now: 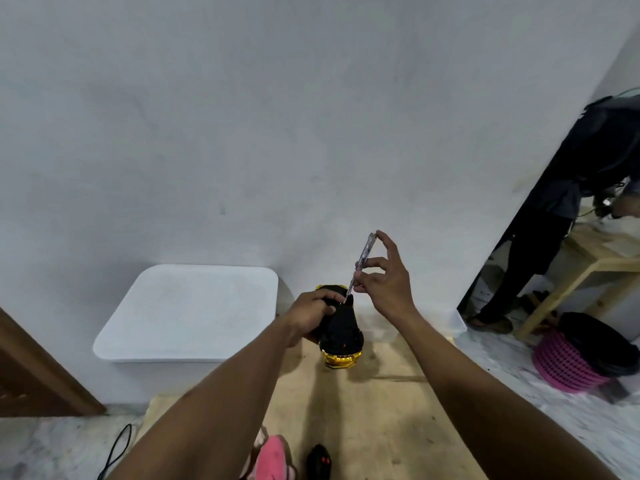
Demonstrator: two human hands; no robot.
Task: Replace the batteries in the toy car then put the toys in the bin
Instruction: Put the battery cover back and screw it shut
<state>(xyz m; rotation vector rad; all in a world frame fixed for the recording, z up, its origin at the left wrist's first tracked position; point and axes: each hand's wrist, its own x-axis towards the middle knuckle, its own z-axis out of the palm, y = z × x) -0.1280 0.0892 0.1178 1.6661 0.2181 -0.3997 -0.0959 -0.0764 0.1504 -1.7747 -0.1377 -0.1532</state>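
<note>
1. Nearest the lens, at the bottom edge, a black remote [318, 460] and a pink thing [273, 457] lie on the wooden board [398, 420]. The pink one is too cropped to name. Both are well apart from the hands, and I judge they are parked there until the battery job is finished.
2. Left hand [311, 311] grips the car [341, 332] towards its far end, with fingers curled over the black underside. The car is belly-up with its gold nose towards the camera, so the battery cover faces the tool. This hand is there, I judge, to stop the car turning or sliding. Whether the nose rests on the board I cannot tell.
3. Right hand [384, 282] pinches the screwdriver [360, 265] low on its clear handle between thumb and fingers, and the forefinger tip touches the handle's top end. That hold suits twirling the tool while pressing lightly down.
4. The screwdriver leans with its handle up and away and its tip down on the underside, just beside the left fingers — so the working point sits right at the left grip and below the right one. Whether the tip is seated in a screw is too small to tell.
5. The bin [187, 306], white with its lid on, stands just left of the car against the wall. I judge the step in hand to be working the cover screw. No batteries show — and the lid must come off before toys go in.
</note>
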